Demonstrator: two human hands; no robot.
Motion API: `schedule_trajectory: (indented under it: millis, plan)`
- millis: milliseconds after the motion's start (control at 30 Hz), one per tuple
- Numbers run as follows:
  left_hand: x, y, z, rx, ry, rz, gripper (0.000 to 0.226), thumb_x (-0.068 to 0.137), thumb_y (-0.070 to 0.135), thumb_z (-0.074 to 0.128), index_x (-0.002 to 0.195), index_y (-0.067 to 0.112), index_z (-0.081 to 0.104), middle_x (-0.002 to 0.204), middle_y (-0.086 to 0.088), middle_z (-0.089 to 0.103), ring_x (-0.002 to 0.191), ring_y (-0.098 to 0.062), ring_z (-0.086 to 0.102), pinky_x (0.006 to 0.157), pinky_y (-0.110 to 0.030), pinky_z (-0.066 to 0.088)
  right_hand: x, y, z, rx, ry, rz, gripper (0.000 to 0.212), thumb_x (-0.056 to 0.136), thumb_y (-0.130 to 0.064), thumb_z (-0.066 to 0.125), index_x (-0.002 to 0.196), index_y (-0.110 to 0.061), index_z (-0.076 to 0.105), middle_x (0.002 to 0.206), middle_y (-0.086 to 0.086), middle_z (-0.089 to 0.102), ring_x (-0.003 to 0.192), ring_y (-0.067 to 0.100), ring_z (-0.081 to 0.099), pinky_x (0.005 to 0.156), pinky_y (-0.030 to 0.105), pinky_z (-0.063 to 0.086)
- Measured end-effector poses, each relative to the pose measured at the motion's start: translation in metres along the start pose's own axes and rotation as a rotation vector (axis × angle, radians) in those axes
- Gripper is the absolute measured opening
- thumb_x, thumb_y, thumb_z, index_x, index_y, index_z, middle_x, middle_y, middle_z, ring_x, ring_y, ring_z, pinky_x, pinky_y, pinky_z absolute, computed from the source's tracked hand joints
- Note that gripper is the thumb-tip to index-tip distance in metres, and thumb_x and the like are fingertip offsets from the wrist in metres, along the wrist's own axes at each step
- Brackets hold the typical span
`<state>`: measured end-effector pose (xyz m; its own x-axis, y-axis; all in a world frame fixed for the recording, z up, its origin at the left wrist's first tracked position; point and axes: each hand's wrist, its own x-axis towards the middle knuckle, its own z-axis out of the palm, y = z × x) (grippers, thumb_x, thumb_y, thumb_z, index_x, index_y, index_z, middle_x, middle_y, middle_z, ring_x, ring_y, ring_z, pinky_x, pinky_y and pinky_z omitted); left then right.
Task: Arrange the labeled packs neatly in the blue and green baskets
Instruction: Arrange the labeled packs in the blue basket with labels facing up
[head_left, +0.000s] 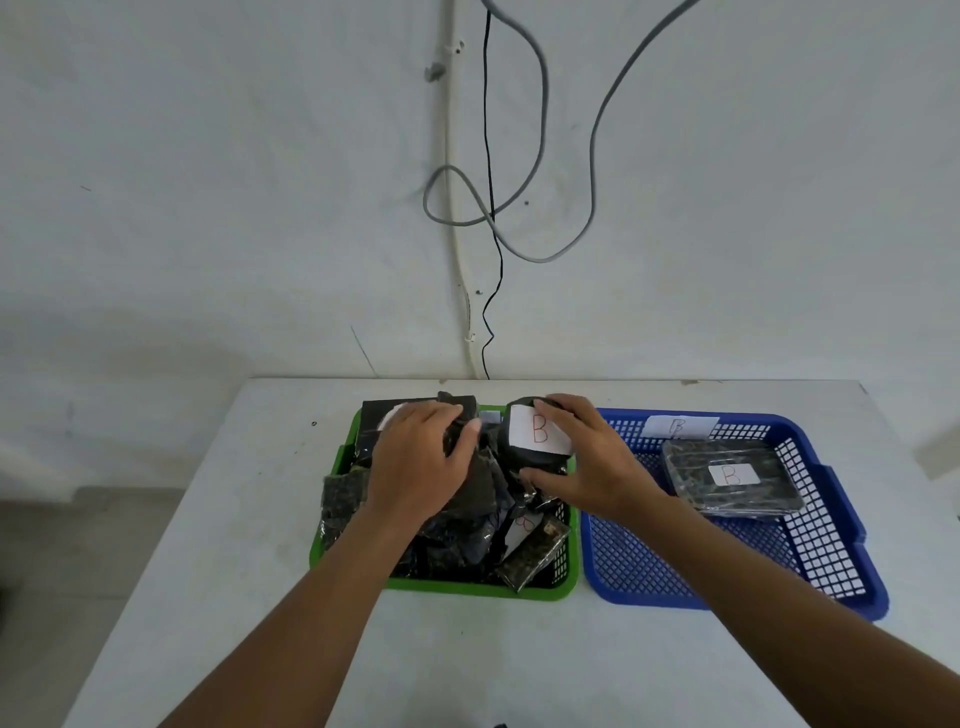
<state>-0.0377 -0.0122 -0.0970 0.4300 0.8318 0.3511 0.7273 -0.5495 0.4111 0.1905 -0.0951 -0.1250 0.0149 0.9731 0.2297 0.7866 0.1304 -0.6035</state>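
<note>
A green basket (566, 584) in the middle of the table holds a heap of several dark packs (467, 540). My left hand (421, 462) lies on top of the heap, its fingers curled over a dark pack. My right hand (587, 457) grips a dark pack with a white label marked B (535, 434) above the green basket's right side. To the right stands a blue basket (649, 577) with a B tag (678, 427) on its far wall. One dark pack labeled B (732, 480) lies flat inside it.
The white table (208, 519) stands against a pale wall with grey and black cables (488, 208) hanging down to the table's back edge. Bare tabletop lies to the left of the green basket and in front of both baskets.
</note>
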Motion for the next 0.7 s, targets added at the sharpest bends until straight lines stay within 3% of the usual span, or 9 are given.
schedule_trajectory:
  millis: [133,233,300,400,500,600,700]
  plan:
    - [0.011,0.035,0.0,-0.426,-0.2,-0.08,0.047,0.089,0.061,0.054,0.112,0.026,0.074,0.097,0.019,0.073,0.093,0.004,0.066,0.083,-0.014,0.052,-0.025,-0.005,-0.018,0.064,0.078,-0.032,0.09,0.075,-0.051,0.077,0.149,-0.015,0.042,0.149,-0.001,0.04,0.135,0.01,0.039,0.109,0.014,0.034]
    - [0.009,0.056,0.013,-0.539,-0.267,-0.067,0.042,0.083,0.059,0.063,0.107,0.028,0.075,0.089,0.024,0.072,0.087,0.009,0.066,0.076,-0.008,0.051,-0.047,-0.001,-0.029,0.063,0.131,-0.025,0.091,0.075,-0.041,0.083,0.151,-0.015,0.039,0.153,-0.001,0.038,0.139,0.011,0.038,0.11,0.018,0.038]
    - [0.007,0.07,0.026,-0.695,-0.365,-0.179,0.034,0.08,0.055,0.069,0.103,0.031,0.075,0.09,0.019,0.074,0.087,0.004,0.069,0.076,-0.015,0.056,-0.062,0.004,-0.036,0.064,0.16,0.0,0.093,0.075,-0.036,0.086,0.152,-0.015,0.037,0.155,-0.002,0.036,0.141,0.011,0.037,0.109,0.025,0.044]
    - [0.002,0.095,0.049,-0.963,-0.5,-0.373,0.013,0.084,0.038,0.075,0.096,0.034,0.073,0.096,0.008,0.077,0.089,-0.011,0.074,0.075,-0.034,0.062,-0.088,0.018,-0.047,0.066,0.197,0.012,0.095,0.078,-0.041,0.082,0.154,-0.016,0.033,0.159,-0.004,0.032,0.144,0.01,0.033,0.109,0.021,0.042]
    - [-0.006,0.121,0.073,-1.058,-0.513,-0.469,0.011,0.088,0.026,0.075,0.096,0.032,0.073,0.1,0.002,0.077,0.091,-0.014,0.074,0.072,-0.031,0.061,-0.121,0.04,-0.059,0.037,0.215,0.077,0.092,0.083,-0.054,0.074,0.156,-0.022,0.029,0.162,-0.009,0.027,0.148,0.009,0.026,0.112,0.018,0.033]
    - [-0.015,0.142,0.097,-1.061,-0.502,-0.536,0.014,0.089,0.02,0.073,0.091,0.034,0.072,0.099,0.002,0.076,0.09,-0.014,0.074,0.069,-0.026,0.06,-0.153,0.069,-0.071,0.002,0.271,0.243,0.076,0.09,-0.063,0.058,0.154,-0.03,0.032,0.159,-0.011,0.032,0.145,0.008,0.031,0.105,0.028,0.044]
    - [-0.017,0.163,0.123,-1.022,-0.49,-0.603,0.012,0.092,0.019,0.069,0.097,0.03,0.069,0.103,0.001,0.074,0.095,-0.016,0.072,0.073,-0.029,0.061,-0.174,0.103,-0.082,-0.074,0.341,0.46,0.064,0.094,-0.053,0.053,0.15,-0.027,0.038,0.155,-0.005,0.041,0.139,0.018,0.042,0.099,0.043,0.054]
